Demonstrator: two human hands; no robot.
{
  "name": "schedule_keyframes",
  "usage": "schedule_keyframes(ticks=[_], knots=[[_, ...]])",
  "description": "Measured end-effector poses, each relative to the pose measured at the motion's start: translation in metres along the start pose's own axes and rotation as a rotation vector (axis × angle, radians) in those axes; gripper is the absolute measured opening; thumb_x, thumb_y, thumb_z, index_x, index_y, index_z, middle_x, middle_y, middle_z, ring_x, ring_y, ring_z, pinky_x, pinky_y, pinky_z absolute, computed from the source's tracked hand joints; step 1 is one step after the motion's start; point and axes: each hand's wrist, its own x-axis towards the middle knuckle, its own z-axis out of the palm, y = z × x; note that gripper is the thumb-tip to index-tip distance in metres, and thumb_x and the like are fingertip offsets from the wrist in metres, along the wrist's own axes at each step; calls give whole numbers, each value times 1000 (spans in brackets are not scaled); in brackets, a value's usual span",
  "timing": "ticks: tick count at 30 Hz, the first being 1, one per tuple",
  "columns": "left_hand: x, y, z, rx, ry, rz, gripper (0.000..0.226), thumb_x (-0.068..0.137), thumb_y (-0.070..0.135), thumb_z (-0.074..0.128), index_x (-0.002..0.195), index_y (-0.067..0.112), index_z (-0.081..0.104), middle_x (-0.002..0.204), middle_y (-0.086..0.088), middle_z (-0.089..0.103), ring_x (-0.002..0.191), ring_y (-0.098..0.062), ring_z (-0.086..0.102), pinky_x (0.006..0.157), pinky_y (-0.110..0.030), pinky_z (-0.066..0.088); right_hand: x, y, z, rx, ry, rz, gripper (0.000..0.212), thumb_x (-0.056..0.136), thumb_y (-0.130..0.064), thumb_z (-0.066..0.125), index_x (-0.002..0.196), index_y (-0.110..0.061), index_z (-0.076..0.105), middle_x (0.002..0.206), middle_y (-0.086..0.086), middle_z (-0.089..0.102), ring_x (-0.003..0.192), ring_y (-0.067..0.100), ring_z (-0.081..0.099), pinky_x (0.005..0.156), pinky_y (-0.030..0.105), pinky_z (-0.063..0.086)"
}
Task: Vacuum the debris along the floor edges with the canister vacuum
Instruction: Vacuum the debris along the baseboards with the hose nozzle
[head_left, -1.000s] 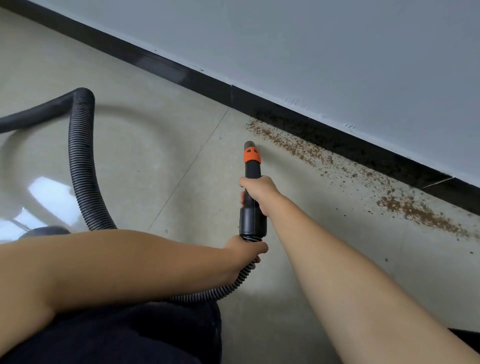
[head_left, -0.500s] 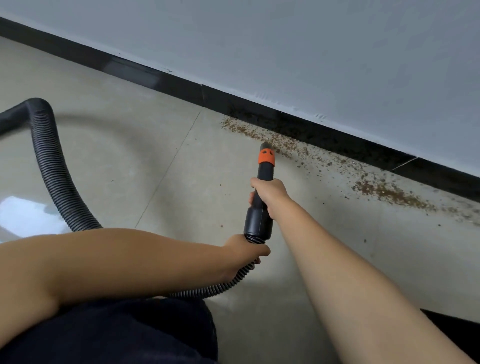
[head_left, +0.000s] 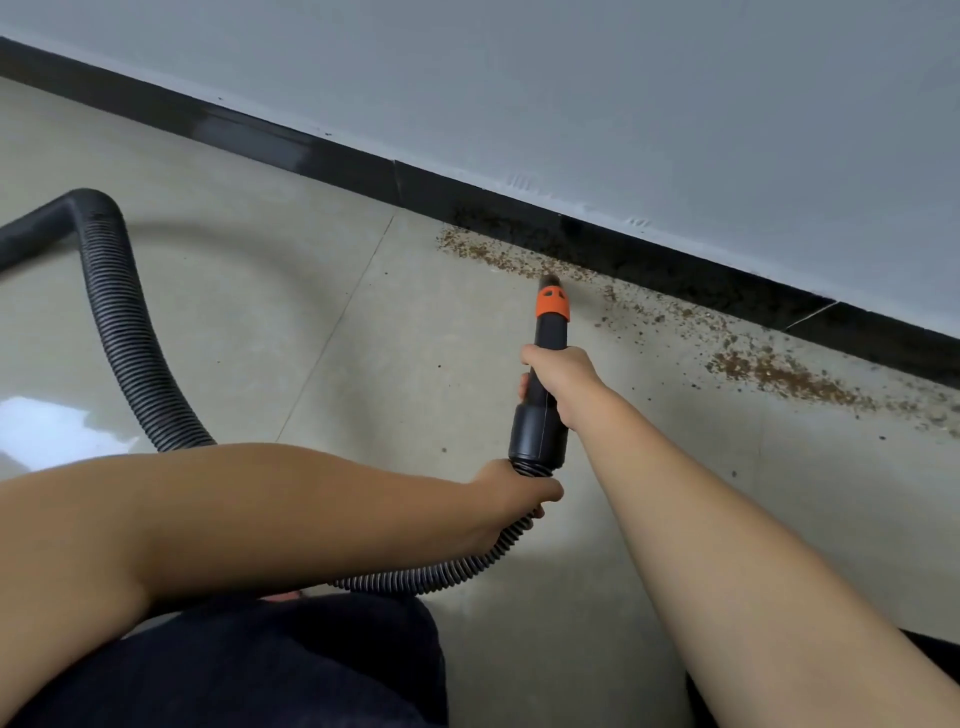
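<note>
A black vacuum nozzle (head_left: 549, 332) with an orange collar points at the floor edge, its tip in the brown debris (head_left: 779, 375) strewn along the black baseboard (head_left: 311, 150). My right hand (head_left: 558, 371) grips the nozzle just behind the orange collar. My left hand (head_left: 511, 493) grips the ribbed black hose (head_left: 124, 332) where it joins the nozzle's wide end. The hose loops back under my left arm and up to the left. The canister is out of view.
A pale grey wall (head_left: 623, 93) rises above the baseboard. The floor is glossy beige tile (head_left: 260, 312) with a grout line running toward me. My dark-clothed knee (head_left: 285, 670) fills the bottom centre.
The nozzle has moved forward to the baseboard, and its tip now sits in the debris line. The left end of the debris looks thinner.
</note>
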Motion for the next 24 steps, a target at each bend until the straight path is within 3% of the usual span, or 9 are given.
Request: schedule_keyframes(ticks=[14,24], knots=[[-4,3,-61,-126,242,33,11,82,14,65,81,14,53,68,-4,56,55,-14,48,53,-22,43,5,-34,86,-98,-158,-38,16,83,-8,55,95,-7,45,53,6,55,42,18,52,50,25,45],[3,7,-22,-2,71,7,13,81,14,66,83,14,53,67,-3,55,55,-14,48,55,-22,43,6,-12,22,12,-34,-2,11,83,-8,53,91,-9,46,56,7,55,43,18,50,55,27,46]])
